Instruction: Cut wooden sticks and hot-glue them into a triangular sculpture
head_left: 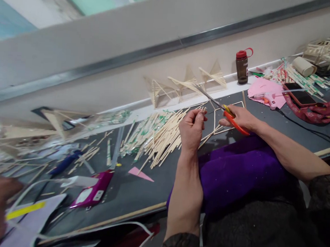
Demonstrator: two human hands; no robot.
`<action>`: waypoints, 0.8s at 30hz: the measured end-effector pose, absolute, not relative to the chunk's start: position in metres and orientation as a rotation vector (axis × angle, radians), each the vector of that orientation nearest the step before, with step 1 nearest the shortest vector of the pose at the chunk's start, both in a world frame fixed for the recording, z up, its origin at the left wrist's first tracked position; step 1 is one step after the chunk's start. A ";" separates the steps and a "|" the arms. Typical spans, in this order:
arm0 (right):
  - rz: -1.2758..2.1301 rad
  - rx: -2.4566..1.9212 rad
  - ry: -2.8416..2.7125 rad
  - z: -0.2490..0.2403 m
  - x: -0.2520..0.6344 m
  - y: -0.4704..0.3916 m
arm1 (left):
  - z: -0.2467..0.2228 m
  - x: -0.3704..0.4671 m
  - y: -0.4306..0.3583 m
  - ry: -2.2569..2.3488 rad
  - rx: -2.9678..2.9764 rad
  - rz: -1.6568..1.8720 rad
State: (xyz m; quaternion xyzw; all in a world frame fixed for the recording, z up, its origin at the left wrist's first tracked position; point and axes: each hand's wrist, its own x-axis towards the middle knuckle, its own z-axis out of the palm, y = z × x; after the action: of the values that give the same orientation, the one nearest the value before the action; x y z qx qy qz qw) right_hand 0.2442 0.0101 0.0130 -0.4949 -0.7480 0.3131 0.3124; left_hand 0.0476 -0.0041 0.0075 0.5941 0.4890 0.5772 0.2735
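1. The right hand (242, 119) is gripping the scissors (229, 114) by their orange handle, right of the stick pile (166, 138).
2. The left hand (191, 127), just right of the pile, is curling its fingers tight, apparently pinching short stick ends (203, 109).
3. Scissor work on sticks seems to be going on; a cut would be calling for blades brought to those ends.
4. Pale, slim, straight sticks are forming the pile on the dark, matte tabletop (127, 190).
5. Right of the pile, an angular stick frame (214, 121) is lying.
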 end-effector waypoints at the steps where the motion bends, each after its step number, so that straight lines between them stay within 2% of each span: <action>1: 0.809 -1.346 -2.026 0.015 0.244 0.008 | 0.008 0.047 -0.003 1.292 1.563 1.569; 9: 0.624 -1.494 -2.336 0.023 0.238 -0.002 | 0.009 0.041 -0.001 1.218 1.502 1.654; 24: 0.510 -1.498 -2.368 0.014 0.237 0.003 | 0.005 0.040 0.001 1.269 1.603 1.552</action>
State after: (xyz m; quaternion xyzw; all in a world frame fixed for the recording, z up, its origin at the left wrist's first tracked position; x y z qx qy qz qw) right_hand 0.2372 0.0032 0.0141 -0.5201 -0.8226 0.1771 0.1462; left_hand 0.0395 0.0009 0.0046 0.5988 0.4741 0.5798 0.2837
